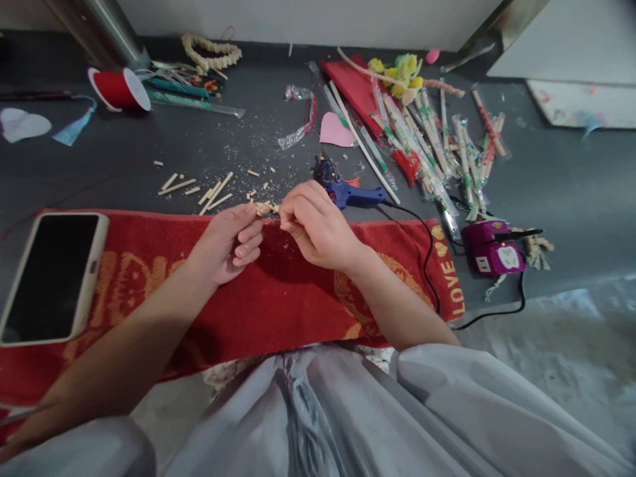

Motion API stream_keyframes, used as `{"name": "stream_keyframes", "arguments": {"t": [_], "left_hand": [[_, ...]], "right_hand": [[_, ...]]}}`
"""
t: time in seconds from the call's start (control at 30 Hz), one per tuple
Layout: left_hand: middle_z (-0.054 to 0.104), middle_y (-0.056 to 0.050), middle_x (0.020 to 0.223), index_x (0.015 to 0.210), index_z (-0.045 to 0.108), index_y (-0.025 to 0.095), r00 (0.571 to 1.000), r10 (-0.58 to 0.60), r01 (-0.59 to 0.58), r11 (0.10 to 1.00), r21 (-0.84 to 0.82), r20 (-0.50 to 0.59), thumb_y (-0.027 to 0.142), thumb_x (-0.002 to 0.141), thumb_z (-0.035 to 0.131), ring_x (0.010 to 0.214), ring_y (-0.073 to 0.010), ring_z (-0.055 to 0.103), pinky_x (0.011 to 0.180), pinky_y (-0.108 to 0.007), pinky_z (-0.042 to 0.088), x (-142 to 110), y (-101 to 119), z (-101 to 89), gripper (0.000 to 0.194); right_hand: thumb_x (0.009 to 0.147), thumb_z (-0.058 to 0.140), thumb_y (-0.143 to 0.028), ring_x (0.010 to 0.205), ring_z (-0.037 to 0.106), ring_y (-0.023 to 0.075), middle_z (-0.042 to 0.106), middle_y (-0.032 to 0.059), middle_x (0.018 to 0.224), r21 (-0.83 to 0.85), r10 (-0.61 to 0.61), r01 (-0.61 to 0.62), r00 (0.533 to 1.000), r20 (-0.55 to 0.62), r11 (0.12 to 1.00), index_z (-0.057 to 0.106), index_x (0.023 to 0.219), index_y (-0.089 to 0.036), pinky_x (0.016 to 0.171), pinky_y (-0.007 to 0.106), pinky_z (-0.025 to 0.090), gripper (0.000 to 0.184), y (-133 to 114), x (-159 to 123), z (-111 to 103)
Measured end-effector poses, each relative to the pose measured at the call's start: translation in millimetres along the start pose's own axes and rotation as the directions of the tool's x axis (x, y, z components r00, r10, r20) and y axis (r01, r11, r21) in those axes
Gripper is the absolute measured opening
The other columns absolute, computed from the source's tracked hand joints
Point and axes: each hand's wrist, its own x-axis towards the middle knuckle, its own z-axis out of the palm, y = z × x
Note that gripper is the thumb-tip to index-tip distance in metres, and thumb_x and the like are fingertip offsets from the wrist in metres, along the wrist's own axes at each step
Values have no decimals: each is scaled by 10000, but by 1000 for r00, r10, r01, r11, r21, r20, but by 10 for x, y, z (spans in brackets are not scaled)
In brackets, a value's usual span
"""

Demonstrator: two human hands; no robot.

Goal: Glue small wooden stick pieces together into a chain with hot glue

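Note:
My left hand (231, 244) is closed, its thumb and fingers pinching a small knobbly pale wooden piece (263, 208) above the far edge of the red towel. At the right end of this piece, my right hand (318, 225) is closed in a pinch; its fingertips hide what lies between them. Just beyond the right hand rests a blue glue gun (355, 193) with a dark, speckled nozzle end. Short cut wooden sticks (216, 193) and pale crumbs lie on the dark table beyond my left hand.
A red towel (223, 318) covers the near table edge, with a phone (54, 278) on its left. Wrapped chopsticks (422, 139) are heaped at the back right. A purple power socket (494, 248) with black cables stands right. A red ribbon spool (119, 89) lies back left.

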Motion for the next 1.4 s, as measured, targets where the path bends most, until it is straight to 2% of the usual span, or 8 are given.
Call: {"name": "stream_keyframes", "arguments": {"t": [0.13, 0.33, 0.53, 0.63, 0.73, 0.83, 1.1, 1.4], "left_hand": [[353, 95, 429, 640, 433, 163, 999, -36, 36, 998, -46, 12, 151, 957, 504, 275, -1, 284, 266, -110, 137, -15, -9, 11, 325], [332, 97, 432, 649, 477, 155, 998, -68, 68, 995, -69, 13, 140, 948, 512, 273, 2, 263, 260, -101, 132, -28, 4, 10, 301], [321, 93, 446, 772, 617, 126, 996, -88, 91, 991, -102, 28, 116, 957, 466, 281, -4, 270, 258, -94, 156, -40, 13, 13, 239], [308, 89, 464, 824, 641, 120, 995, -96, 100, 985, -144, 31, 114, 976, 421, 293, -2, 276, 264, -84, 166, -52, 29, 13, 267], [309, 82, 487, 835, 641, 117, 996, -83, 87, 977, -194, 31, 116, 992, 374, 307, 7, 272, 270, -71, 163, -66, 45, 10, 309], [298, 80, 501, 837, 636, 130, 997, -75, 78, 979, -190, 23, 124, 993, 383, 313, 8, 247, 272, -69, 157, -71, 53, 8, 297], [288, 75, 510, 828, 633, 128, 996, -84, 86, 977, -198, 17, 139, 1005, 356, 316, 0, 239, 272, -75, 167, -71, 53, 16, 329], [325, 75, 496, 832, 626, 113, 995, -91, 95, 965, -244, 30, 125, 1012, 302, 309, 3, 287, 266, -74, 179, -69, 54, 10, 371]], "right_hand": [[1026, 387, -260, 867, 511, 170, 559, 32, 884, 23, 28, -27, 999, -34, 999, 455, 914, -212, 818, 353, 442, 140, 6, 3, -4], [1028, 402, -301, 850, 540, 161, 578, 30, 863, -1, 52, -52, 997, -58, 999, 487, 900, -207, 806, 359, 459, 181, 4, 8, 6], [1029, 387, -315, 836, 558, 162, 591, 38, 854, 6, 72, -72, 993, -94, 997, 490, 887, -206, 805, 366, 479, 207, 4, 10, 1], [1027, 379, -335, 837, 578, 160, 612, 43, 864, 50, 202, -197, 971, -130, 979, 497, 893, -205, 814, 368, 497, 221, 3, 6, -23], [1012, 410, -366, 810, 601, 148, 637, 44, 873, 117, 362, -346, 916, -174, 931, 517, 897, -206, 769, 334, 523, 225, 18, -2, -41], [976, 487, -362, 758, 611, 128, 652, 27, 835, 154, 424, -398, 878, -222, 904, 542, 862, -206, 710, 292, 533, 201, 49, -8, -39], [882, 604, -239, 672, 621, 94, 683, -6, 759, 190, 463, -424, 840, -284, 885, 600, 784, -187, 654, 247, 523, 111, 95, -12, -14], [851, 633, -193, 707, 645, 108, 707, 5, 756, 191, 441, -404, 865, -239, 895, 644, 756, -172, 660, 248, 519, 97, 66, 2, -8]]}}
